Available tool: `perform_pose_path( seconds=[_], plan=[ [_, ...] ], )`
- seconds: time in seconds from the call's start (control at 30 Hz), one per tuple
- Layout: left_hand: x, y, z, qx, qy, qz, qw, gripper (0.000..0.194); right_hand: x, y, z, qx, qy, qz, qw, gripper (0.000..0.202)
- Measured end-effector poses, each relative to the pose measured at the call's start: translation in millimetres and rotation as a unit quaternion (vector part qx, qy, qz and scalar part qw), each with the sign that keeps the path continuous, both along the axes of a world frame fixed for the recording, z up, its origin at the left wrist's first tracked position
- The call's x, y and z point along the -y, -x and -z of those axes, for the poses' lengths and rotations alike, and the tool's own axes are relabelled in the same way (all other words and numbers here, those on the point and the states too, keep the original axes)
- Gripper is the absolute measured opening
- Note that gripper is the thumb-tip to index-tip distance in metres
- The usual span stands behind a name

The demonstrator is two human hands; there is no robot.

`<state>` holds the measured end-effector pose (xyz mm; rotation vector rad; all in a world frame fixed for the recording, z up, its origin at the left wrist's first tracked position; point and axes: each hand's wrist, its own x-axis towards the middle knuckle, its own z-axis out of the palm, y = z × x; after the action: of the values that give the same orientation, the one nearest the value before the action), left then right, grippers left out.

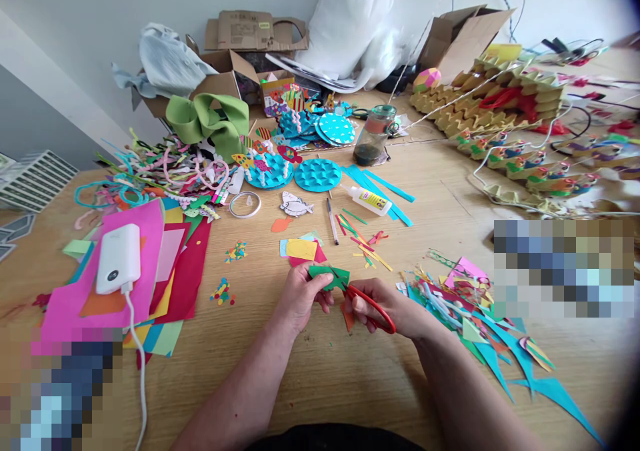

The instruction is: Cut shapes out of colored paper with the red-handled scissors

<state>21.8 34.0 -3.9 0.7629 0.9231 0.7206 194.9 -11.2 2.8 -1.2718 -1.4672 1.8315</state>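
Between the fingers and thumb of my left hand point(301, 297) is a small piece of green paper point(320, 279). My right hand point(383, 302) grips red-handled scissors point(383, 319), whose blades lie across the green piece at its right part. Under my right hand an orange paper scrap point(348, 317) rests on the table. Just beyond my hands lie yellow, red and blue paper pieces point(301, 248) and a pen point(332, 221). Farther off are a fish cutout point(296, 205), an orange paper fish shape point(281, 225) and a glue bottle point(369, 199).
Coloured paper sheets point(183, 277) lie at left under a white power bank point(119, 257) with a cable. Paper scraps point(480, 324) spread at right. Blue discs point(318, 175), a glass jar point(374, 134), egg cartons point(520, 97) and cardboard boxes point(460, 41) stand behind.
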Motion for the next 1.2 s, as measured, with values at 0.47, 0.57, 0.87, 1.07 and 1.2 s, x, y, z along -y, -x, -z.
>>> perform_pose_path(
  seconds=[0.47,0.57,0.87,1.07,1.2],
  plan=[
    [-0.5,-0.4,0.1,-0.003,0.008,-0.024,1.000,0.027,1.2,0.2,-0.1,-0.013,0.000,0.003,1.000,0.057],
    [-0.7,-0.3,0.3,-0.002,0.007,-0.023,1.000,0.026,0.7,1.2,-2.9,-0.006,-0.004,-0.003,1.000,0.060],
    [-0.3,-0.6,0.0,-0.003,0.009,-0.023,1.000,0.026,0.0,1.9,-5.4,-0.003,-0.006,-0.002,1.000,0.061],
    [-0.4,-0.8,-0.2,-0.006,0.010,-0.024,1.000,0.026,0.2,2.2,-4.2,-0.006,-0.004,0.002,1.000,0.059],
    [-0.7,-0.4,0.2,-0.002,0.012,-0.026,1.000,0.027,0.0,2.1,-3.6,-0.009,-0.004,-0.001,1.000,0.058]
  ],
)
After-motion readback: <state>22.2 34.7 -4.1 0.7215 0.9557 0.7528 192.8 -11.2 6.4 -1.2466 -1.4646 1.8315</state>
